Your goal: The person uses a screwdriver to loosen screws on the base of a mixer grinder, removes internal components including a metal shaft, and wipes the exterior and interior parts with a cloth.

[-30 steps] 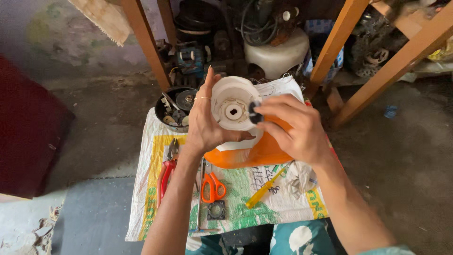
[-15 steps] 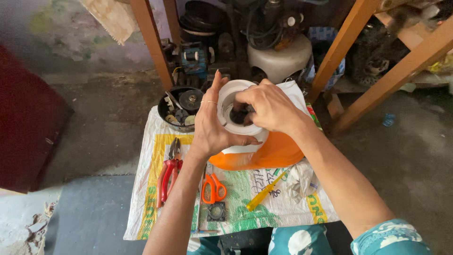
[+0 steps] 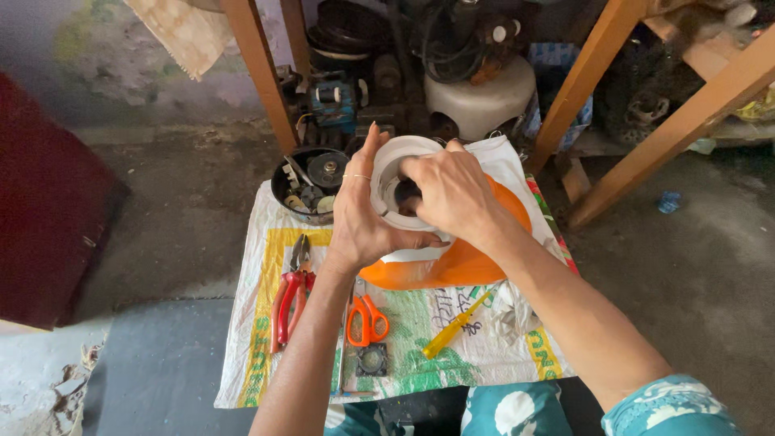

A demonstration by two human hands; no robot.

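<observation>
Head view, looking down: left hand point(image 3: 359, 222) wrapped around the side of a round white plastic housing point(image 3: 393, 165), thumb up along its left rim, other fingers curled underneath. Right hand point(image 3: 452, 194) laid over the housing's open face, fingers point(image 3: 413, 179) bent and dipped into its dark centre, pinching something there too hidden to tell. Housing held up between both hands, above the floor and clear of the sack below.

Directly under the hands, an orange plastic appliance body point(image 3: 452, 262), partly covered by the right wrist. Spread beneath everything, a white woven sack with yellow and green print point(image 3: 258, 323), flat on the grey concrete floor point(image 3: 161, 210).

Below the left fingers, near the forearm: orange-handled scissors point(image 3: 367, 317) and a small black square part point(image 3: 372, 358) just under them. Further left of the left wrist, red-handled pliers point(image 3: 291, 295) lying lengthwise. Below the right hand, a yellow-handled screwdriver point(image 3: 454, 325) lying slantwise on the sack.

Just left of and above the left thumb, a round black bowl of small metal parts point(image 3: 311, 186), at the sack's far edge. Beyond the fingers, slanted wooden legs point(image 3: 258, 73) and, among them, a white rounded appliance casing point(image 3: 480, 93) with dark motors and coils around it.
</observation>
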